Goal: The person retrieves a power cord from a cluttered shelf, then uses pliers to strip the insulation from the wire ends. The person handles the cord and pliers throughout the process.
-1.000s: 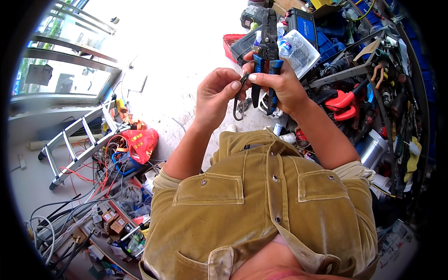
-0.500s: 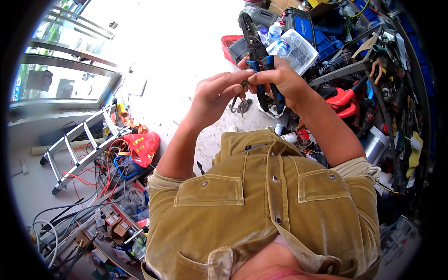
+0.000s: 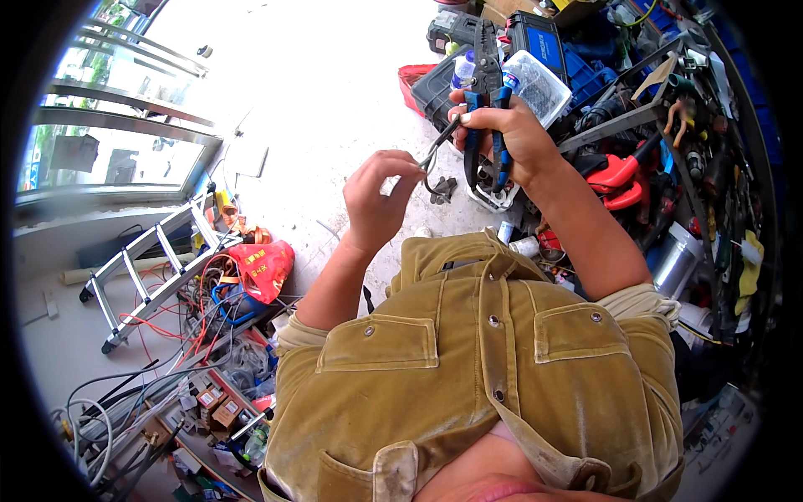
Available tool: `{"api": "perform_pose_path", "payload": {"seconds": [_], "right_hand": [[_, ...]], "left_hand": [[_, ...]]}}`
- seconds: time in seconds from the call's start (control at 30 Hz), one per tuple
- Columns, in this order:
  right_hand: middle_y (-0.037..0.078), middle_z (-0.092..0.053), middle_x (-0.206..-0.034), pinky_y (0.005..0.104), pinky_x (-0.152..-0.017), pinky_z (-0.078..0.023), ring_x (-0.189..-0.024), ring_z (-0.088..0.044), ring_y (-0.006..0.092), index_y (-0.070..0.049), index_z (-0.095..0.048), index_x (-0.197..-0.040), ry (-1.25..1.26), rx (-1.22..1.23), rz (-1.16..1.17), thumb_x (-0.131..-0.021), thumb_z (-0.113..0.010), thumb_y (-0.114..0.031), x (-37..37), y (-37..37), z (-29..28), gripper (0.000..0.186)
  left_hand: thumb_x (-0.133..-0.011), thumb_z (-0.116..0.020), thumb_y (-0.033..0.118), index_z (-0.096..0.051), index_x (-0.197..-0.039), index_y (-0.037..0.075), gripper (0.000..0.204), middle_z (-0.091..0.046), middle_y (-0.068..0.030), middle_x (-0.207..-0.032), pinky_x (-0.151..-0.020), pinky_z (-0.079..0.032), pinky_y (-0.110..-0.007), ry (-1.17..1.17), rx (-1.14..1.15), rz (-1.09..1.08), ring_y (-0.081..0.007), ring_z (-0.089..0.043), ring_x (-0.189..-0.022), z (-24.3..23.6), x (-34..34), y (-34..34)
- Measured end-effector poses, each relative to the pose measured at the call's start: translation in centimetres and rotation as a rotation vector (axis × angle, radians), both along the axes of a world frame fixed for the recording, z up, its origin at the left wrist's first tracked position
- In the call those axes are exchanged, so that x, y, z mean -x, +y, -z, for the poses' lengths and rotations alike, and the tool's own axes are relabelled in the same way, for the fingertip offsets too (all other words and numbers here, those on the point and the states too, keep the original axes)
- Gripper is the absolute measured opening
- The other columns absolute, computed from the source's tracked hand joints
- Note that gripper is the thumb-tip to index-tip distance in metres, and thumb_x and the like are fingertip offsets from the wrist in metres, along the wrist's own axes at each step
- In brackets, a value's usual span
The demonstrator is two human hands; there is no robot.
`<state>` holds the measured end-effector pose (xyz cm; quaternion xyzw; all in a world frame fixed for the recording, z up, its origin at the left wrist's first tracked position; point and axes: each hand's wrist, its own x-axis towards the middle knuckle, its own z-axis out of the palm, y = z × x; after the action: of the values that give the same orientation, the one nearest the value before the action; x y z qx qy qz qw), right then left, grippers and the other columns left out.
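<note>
My right hand is raised in front of my chest and grips a pair of pliers with blue and black handles, jaws pointing up and away. A short piece of grey cable runs from this hand down to my left hand. My left hand pinches the lower end of that cable between thumb and forefinger. The two hands are a little apart, with the cable stretched between them. I wear a mustard-yellow shirt with two chest pockets.
A cluttered tool bench with red clamps, metal bars and a clear plastic parts box lies to the right. A metal ladder, a red bag and tangled wires sit at left on the pale floor.
My hands have moved apart. The left hand dropped lower and leftward, and the cable between the hands now shows longer. The pliers turned more upright.
</note>
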<state>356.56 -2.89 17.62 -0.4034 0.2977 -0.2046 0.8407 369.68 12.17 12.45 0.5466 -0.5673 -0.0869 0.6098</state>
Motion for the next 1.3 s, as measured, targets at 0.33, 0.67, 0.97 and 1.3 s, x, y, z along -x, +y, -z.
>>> {"api": "perform_pose_path", "payload": {"seconds": [0.33,0.67,0.97,1.3], "right_hand": [[0.008,-0.060,-0.085,0.0286,-0.064,-0.052,-0.068,-0.062,0.0176,0.002,-0.054,-0.102,-0.012,0.091,0.123,-0.076,-0.058,0.001,0.5,0.1,1.7,0.026],[0.005,-0.058,-0.083,0.0292,-0.066,-0.051,-0.069,-0.061,0.0163,0.000,-0.052,-0.101,0.038,0.280,0.292,-0.077,-0.055,0.004,1.2,1.2,1.2,0.024],[0.002,-0.060,-0.086,0.0231,-0.068,-0.049,-0.074,-0.058,0.0079,0.000,-0.051,-0.107,0.107,0.669,0.129,-0.076,-0.066,-0.003,2.8,3.4,1.1,0.034],[0.003,-0.060,-0.077,0.0249,-0.062,-0.049,-0.067,-0.058,0.0103,-0.004,-0.056,-0.100,0.105,0.461,0.457,-0.074,-0.065,-0.002,6.2,6.9,2.7,0.028]], "left_hand": [[-0.088,-0.057,0.016,-0.059,-0.087,-0.001,0.017,-0.058,-0.0039,-0.076,-0.063,-0.043,-0.023,0.631,-0.237,0.103,-0.0097,-0.054,-0.072,-1.2,-0.6,-0.8],[-0.087,-0.059,0.021,-0.061,-0.077,-0.001,0.023,-0.057,-0.0023,-0.069,-0.059,-0.043,-0.026,0.242,-0.534,0.146,-0.0079,-0.052,-0.064,-1.5,1.5,-2.5],[-0.091,-0.049,0.027,-0.059,-0.091,0.001,0.028,-0.060,-0.0068,-0.086,-0.079,-0.049,-0.031,0.856,-0.666,0.624,-0.0159,-0.059,-0.084,-1.3,0.2,-2.6],[-0.093,-0.048,0.027,-0.056,-0.081,0.001,0.030,-0.054,-0.0026,-0.077,-0.074,-0.043,-0.025,0.617,-0.660,0.940,-0.0106,-0.051,-0.075,-0.4,2.4,-2.5]]}}
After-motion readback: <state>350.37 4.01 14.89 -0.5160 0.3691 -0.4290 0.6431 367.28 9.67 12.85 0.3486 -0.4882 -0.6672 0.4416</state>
